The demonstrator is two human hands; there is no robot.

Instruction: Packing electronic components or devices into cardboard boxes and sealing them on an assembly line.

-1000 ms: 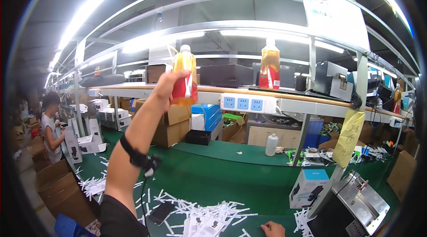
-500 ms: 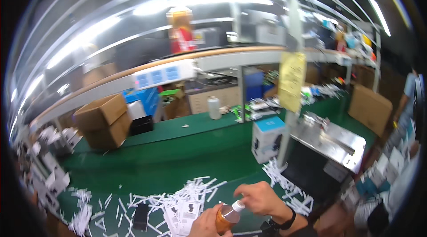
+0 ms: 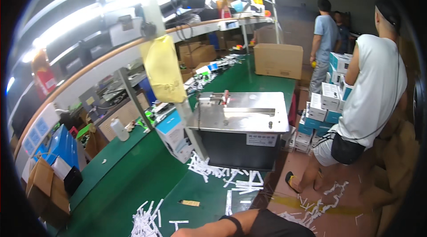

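Observation:
At the lower edge my right forearm reaches in, with a dark sleeve and a black wristband. Only the back part of my right hand shows; its fingers are cut off below the picture. My left hand is out of sight, and so is the bottle of orange liquid seen earlier. Nearest to my right hand are loose white paper strips on the green bench. A small tan piece lies just beyond them.
A metal-topped machine with a dark body stands on the bench beside a post and a blue-and-white box. A large carton sits farther back. At right, a person in white stands near stacked boxes; others are behind.
The view has swung to the right. My left hand and the bottle have left the picture, and my right hand, raised by the bottle's white cap before, is now mostly below the edge.

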